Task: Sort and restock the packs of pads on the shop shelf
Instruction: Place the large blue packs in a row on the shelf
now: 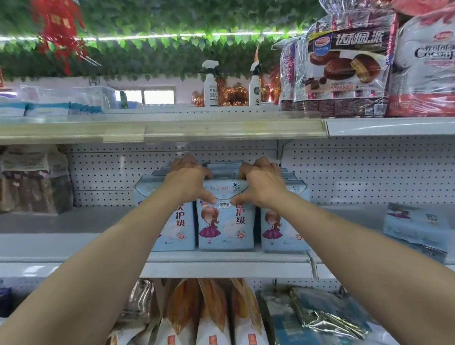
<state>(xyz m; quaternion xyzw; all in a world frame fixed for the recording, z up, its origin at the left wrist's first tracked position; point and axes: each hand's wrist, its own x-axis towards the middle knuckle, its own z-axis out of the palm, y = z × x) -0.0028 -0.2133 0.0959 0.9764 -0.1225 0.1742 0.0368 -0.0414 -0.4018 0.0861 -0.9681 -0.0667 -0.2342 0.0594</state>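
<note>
Snack bags point(212, 328) sit nearest, on the tier under the action. Above them is the middle shelf point(226, 262). The middle pack point(225, 226) stands upright at its front lip, long side vertical, with a left pack point(183, 235) and a right pack point(279, 230) touching its sides.

Both hands are clamped on that middle one. The left hand point(187, 185) has the top left corner and the right hand point(264, 187) the top right, thumbs on the front face and fingers hooked over the top.

So it's dead ahead, squarely between the hands, neither one nearer. More packs queue behind it toward the pegboard point(379, 169), so I reckon any push or pull runs straight along that near-far row. Can't tell how many packs the fingers span. A loose pack point(416, 223) lies well off to the right.
</note>
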